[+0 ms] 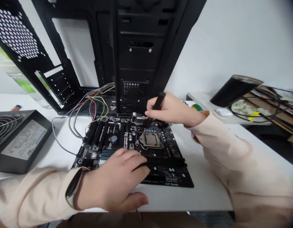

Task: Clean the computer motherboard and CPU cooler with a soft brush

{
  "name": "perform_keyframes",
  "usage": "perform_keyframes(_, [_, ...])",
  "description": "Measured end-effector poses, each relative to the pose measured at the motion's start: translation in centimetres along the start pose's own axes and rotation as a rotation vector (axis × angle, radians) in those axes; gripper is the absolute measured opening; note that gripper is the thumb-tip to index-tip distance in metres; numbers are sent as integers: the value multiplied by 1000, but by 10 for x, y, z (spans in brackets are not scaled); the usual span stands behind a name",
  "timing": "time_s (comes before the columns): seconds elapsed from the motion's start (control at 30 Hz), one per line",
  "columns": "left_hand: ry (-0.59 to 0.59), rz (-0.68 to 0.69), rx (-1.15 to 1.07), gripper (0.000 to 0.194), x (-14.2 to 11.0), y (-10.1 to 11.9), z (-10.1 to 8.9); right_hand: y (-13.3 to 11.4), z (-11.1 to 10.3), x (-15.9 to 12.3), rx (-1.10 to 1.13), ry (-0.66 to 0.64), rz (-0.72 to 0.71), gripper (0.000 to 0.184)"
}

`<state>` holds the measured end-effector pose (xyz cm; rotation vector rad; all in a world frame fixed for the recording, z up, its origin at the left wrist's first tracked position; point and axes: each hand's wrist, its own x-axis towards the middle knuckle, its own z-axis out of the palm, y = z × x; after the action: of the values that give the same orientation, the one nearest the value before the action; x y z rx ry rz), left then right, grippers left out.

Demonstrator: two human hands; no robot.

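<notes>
A black motherboard (170, 148) lies flat on the white table, its bare processor (151, 140) showing in the socket. My left hand (122, 177) rests over the board's near edge, fingers stretched out, holding nothing. Above the far edge, by the metal ports (138, 118), my right hand (168, 107) is closed around a slim dark handle (159, 100). It looks like a brush, tilted with its dark lower end down at the board; that end is hard to make out. Thin coloured wires (96, 103) run from the board's left side into the open computer case.
The black computer case (139, 63) stands right behind the board. At left sits a power supply (25, 142) with a fan, near a clear bottle (25, 80). To the right are a black cylinder (234, 90), a small white case (224, 112) and black cables (267, 118).
</notes>
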<state>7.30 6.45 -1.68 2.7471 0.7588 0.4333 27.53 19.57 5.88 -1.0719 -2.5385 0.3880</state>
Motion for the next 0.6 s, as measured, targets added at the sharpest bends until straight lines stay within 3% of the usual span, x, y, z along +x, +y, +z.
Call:
perform_keyframes(0.2, [-19,-11,18,41,1,1,-1,2,16,2,272,10,-166,14])
perform_keyframes(0.4, [-10,-19,11,39,0,2,0,8,21,5,267,-64,-68,16])
perform_keyframes(0.6, [-9,-27,12,38,0,3,-1,-3,6,0,19,-200,47,14])
